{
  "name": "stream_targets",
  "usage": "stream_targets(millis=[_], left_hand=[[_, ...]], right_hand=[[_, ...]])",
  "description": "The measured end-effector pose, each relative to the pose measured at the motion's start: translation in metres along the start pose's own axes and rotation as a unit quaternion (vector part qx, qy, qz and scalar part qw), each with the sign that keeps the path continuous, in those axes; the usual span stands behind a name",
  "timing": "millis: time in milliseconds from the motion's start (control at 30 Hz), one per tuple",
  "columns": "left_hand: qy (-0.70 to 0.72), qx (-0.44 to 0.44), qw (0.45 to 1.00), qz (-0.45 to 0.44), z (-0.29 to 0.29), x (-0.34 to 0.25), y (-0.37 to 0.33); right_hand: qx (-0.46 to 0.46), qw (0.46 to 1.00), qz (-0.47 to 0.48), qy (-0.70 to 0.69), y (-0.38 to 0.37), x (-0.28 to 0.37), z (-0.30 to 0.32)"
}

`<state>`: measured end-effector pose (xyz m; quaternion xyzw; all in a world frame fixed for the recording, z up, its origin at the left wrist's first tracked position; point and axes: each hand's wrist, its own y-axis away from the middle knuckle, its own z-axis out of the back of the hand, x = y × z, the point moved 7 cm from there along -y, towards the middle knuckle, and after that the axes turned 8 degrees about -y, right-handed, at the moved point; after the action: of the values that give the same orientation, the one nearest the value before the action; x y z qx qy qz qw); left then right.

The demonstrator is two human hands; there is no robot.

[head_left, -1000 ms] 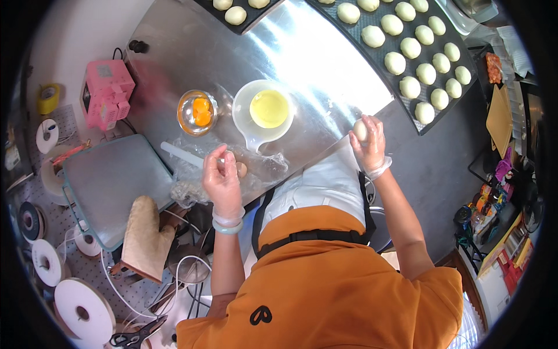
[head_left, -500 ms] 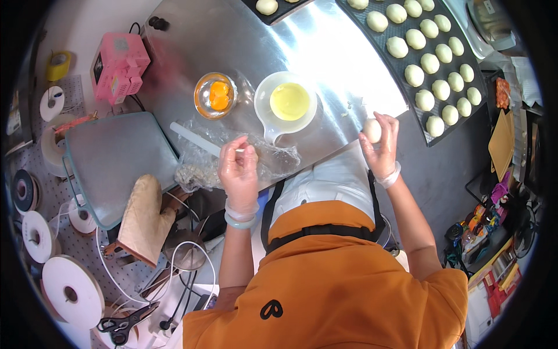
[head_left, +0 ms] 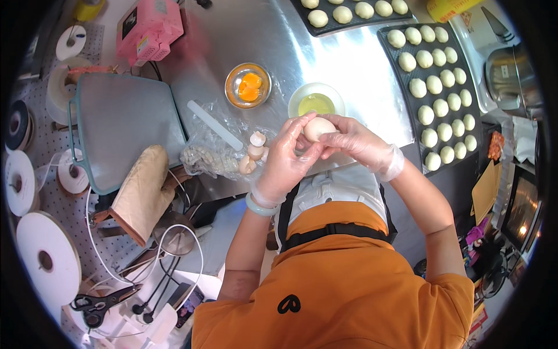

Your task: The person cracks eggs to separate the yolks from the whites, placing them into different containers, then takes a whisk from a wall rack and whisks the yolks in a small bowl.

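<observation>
My left hand (head_left: 280,166) and my right hand (head_left: 367,146), both in clear plastic gloves, close their fingers round a pale whole egg (head_left: 318,128). They hold it at the near side of a white bowl (head_left: 340,98) containing clear yellowish egg white. The hands cover the bowl's near part. To its left stands a small glass bowl (head_left: 229,96) with orange yolks inside. Several broken eggshells (head_left: 256,152) lie beside my left hand on crumpled clear plastic. A white plastic rod (head_left: 214,124) rests on that plastic too.
Black trays (head_left: 416,110) of round pale dough balls stand at the right, with another tray (head_left: 334,24) at the back. A pink machine (head_left: 150,30) sits back left. Left of the table are a grey lidded box (head_left: 125,128), an oven mitt (head_left: 139,195) and scissors (head_left: 99,305).
My right hand has carried the egg leftward to the white bowl. My left hand has moved right and now grips the egg too, revealing the eggshells. The whole view has shifted.
</observation>
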<state>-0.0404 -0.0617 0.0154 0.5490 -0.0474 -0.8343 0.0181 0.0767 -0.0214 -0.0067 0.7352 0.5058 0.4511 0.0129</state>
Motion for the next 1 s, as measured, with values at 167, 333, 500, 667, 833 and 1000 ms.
stream_targets(millis=[167, 333, 500, 667, 833, 1000], left_hand=[[0.020, -0.070, 0.997, 0.016, -0.002, 0.010, 0.005], [0.004, -0.096, 0.995, 0.029, -0.012, 0.014, 0.009], [-0.022, -0.121, 0.991, 0.050, -0.023, 0.020, 0.012], [-0.087, -0.155, 0.983, 0.042, -0.030, 0.018, 0.007], [-0.124, -0.169, 0.977, 0.046, -0.032, 0.016, 0.002], [-0.131, -0.187, 0.973, 0.045, -0.033, 0.015, -0.003]], right_hand=[[-0.067, 0.981, 0.009, 0.185, -0.011, 0.006, 0.003], [-0.085, 0.945, 0.054, 0.310, -0.017, 0.009, 0.003], [-0.102, 0.913, 0.028, 0.395, -0.023, 0.010, 0.004], [-0.133, 0.911, 0.023, 0.389, -0.029, 0.010, 0.013], [-0.146, 0.913, 0.001, 0.382, -0.033, 0.011, 0.019], [-0.146, 0.902, 0.015, 0.406, -0.039, 0.017, 0.015]])
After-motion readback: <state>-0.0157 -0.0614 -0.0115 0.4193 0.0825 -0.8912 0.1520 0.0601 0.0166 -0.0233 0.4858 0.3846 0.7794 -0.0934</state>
